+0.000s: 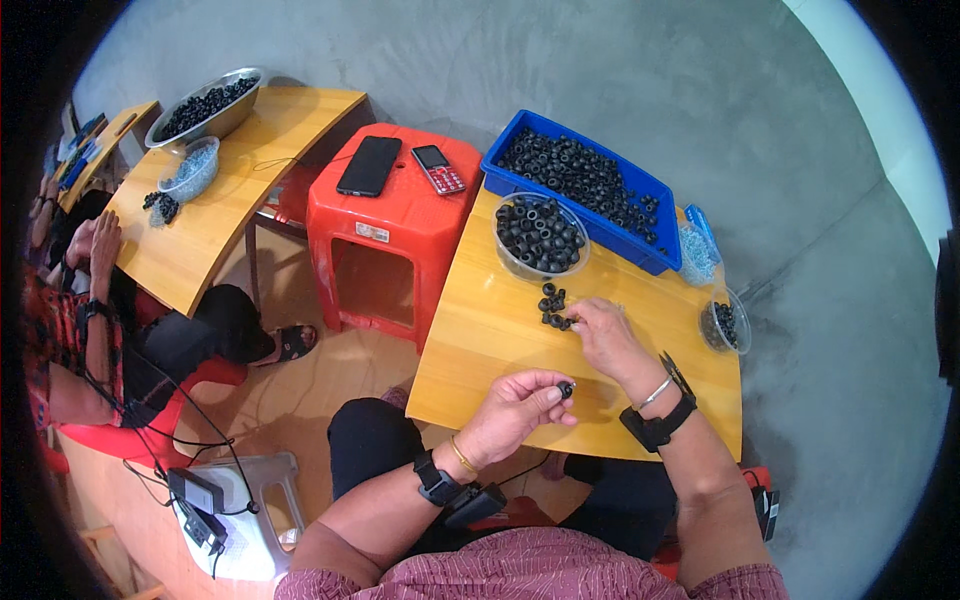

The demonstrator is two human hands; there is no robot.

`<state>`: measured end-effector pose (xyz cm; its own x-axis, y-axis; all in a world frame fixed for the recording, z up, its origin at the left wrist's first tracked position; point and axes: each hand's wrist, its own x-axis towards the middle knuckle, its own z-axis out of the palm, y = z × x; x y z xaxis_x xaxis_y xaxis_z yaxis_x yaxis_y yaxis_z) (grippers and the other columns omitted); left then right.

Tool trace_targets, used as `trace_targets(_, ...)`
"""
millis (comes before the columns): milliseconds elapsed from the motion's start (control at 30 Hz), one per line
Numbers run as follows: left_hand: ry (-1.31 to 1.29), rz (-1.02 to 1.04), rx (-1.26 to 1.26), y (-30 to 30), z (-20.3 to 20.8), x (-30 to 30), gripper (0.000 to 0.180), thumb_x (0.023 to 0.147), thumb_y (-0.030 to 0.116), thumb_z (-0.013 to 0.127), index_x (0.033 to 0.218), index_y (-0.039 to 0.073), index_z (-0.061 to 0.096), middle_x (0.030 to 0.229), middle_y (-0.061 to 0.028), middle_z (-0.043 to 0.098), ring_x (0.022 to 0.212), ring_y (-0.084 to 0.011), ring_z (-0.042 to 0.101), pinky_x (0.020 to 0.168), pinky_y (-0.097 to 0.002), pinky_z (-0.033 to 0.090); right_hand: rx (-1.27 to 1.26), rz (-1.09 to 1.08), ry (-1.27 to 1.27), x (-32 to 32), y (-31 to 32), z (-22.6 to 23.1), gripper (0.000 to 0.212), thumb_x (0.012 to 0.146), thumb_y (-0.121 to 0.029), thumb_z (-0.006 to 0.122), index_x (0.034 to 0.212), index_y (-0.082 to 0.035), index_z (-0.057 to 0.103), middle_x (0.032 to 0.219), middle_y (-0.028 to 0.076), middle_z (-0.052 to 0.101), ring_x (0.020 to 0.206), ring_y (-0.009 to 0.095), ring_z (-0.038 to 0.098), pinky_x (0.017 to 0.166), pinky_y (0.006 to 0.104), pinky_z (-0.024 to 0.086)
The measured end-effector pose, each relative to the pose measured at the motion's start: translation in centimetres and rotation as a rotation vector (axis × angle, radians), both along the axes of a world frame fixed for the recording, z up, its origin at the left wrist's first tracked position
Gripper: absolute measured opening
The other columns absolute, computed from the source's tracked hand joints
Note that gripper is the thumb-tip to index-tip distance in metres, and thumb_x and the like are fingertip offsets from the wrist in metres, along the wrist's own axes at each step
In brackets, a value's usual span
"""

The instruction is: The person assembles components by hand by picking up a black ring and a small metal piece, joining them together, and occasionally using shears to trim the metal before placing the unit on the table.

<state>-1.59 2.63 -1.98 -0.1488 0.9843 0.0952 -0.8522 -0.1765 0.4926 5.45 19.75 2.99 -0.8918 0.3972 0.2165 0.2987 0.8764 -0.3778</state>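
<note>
My left hand (517, 408) pinches a small black ring-shaped part (566, 389) between thumb and forefinger, above the near edge of the yellow table (480, 350). Farther in, my right hand (608, 338) has its thumb and fingertips closed on a black ring-shaped part at the edge of a small loose pile (551, 300). Behind that pile stands a clear round tub (541, 236) full of the same black parts. A blue tray (590, 185) beyond it holds many more.
On the table's right are a tub of pale blue pieces (697, 255) and a small tub of black parts (724, 325). A red stool (385, 210) bears two phones. At left, another person's hands (95, 245) rest by a second table (215, 210) with a metal bowl (205, 108).
</note>
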Motion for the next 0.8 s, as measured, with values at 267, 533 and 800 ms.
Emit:
trace_targets(267, -0.022, 0.028, 0.009, 0.1, 0.0, 0.0, 0.017, 0.086, 0.004, 0.047, 0.101, 0.0, 0.054, 0.088, -0.0064, 0.057, 0.079, -0.0137, 0.057, 0.076, -0.0336, 0.05, 0.081, 0.023, -0.042, 1.6, -0.6, 0.4, 0.011, 0.068, -0.002, 0.057, 0.078, -0.002, 0.052, 0.077, 0.016, 0.053, 0.078, 0.034, 0.05, 0.069, 0.0404, 0.041)
trace_targets(533, -0.069, -0.003, 0.024, 0.1, 0.2, -0.2, 0.017, 0.086, 0.005, 0.047, 0.101, 0.001, 0.055, 0.089, -0.0072, 0.057, 0.079, -0.0139, 0.057, 0.077, -0.0333, 0.049, -0.323, -0.111, 0.1, 2.9, -2.3, 1.2, 0.015, 0.07, -0.004, 0.061, 0.08, 0.001, 0.05, 0.069, 0.01, 0.056, 0.06, 0.015, 0.054, 0.055, 0.0268, 0.045)
trace_targets(800, -0.167, -0.021, 0.102, -0.1, 0.5, -0.5, 0.018, 0.086, 0.012, 0.049, 0.101, 0.003, 0.054, 0.085, -0.0056, 0.055, 0.073, -0.0119, 0.053, 0.077, -0.0336, 0.049, -0.841, -0.123, 0.251, 4.4, -4.0, 1.7, 0.01, 0.077, -0.003, 0.055, 0.086, 0.0, 0.052, 0.077, 0.003, 0.053, 0.067, 0.008, 0.051, 0.061, 0.0206, 0.043)
